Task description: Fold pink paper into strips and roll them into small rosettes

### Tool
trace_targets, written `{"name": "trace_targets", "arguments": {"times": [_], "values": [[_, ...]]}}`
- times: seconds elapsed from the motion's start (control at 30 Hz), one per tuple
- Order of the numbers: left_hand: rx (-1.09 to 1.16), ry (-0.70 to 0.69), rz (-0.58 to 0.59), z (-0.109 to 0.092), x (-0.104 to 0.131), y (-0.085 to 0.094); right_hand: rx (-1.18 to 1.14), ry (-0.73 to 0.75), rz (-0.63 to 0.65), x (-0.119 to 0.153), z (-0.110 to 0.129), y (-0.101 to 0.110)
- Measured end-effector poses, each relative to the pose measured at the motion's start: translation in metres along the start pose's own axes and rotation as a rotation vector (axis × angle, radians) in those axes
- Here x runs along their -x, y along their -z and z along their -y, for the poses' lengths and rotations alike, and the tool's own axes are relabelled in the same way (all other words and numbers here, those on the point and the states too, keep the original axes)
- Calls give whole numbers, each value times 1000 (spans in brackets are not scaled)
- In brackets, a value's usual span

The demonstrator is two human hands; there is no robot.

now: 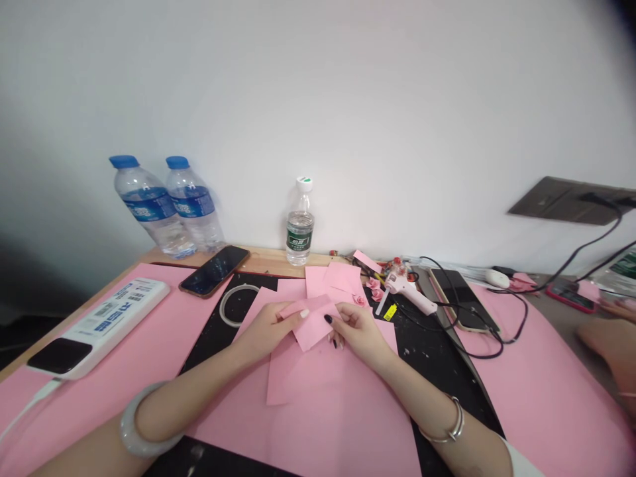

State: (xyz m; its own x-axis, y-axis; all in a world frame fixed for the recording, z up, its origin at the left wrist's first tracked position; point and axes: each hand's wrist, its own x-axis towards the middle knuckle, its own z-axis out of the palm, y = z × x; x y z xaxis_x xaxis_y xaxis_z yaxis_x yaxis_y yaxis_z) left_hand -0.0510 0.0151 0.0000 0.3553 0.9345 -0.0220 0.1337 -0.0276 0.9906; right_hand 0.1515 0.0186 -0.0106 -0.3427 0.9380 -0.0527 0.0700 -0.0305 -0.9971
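Observation:
Between my two hands, over the middle of the table, is a small pink paper piece (314,324). My left hand (271,326) pinches its left side, thumb on top. My right hand (355,329) holds its right edge between thumb and fingers. Below lie larger pink sheets (318,424), overlapping on a black mat (440,371). Small pink squares (342,275) rest just behind the hands, with a few folded pink paper roses (376,291) to their right. A pink glue gun (411,293) lies beside the roses.
Bottles (299,228) stand along the wall. A phone (216,270) and a white power strip (106,328) lie left. Another phone (463,301), black cables (497,351) and a white mouse-like object (497,279) are right. Another person's hand (609,341) shows at the right edge.

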Motion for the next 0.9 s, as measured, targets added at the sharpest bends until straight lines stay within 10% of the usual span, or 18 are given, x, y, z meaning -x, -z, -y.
{"name": "trace_targets", "arguments": {"times": [0.5, 0.9], "values": [[326, 104, 173, 4, -3, -1, -72, -23, -10, -1, 1, 1], [32, 5, -123, 3, -4, 1, -135, 12, 14, -2, -2, -4]]}}
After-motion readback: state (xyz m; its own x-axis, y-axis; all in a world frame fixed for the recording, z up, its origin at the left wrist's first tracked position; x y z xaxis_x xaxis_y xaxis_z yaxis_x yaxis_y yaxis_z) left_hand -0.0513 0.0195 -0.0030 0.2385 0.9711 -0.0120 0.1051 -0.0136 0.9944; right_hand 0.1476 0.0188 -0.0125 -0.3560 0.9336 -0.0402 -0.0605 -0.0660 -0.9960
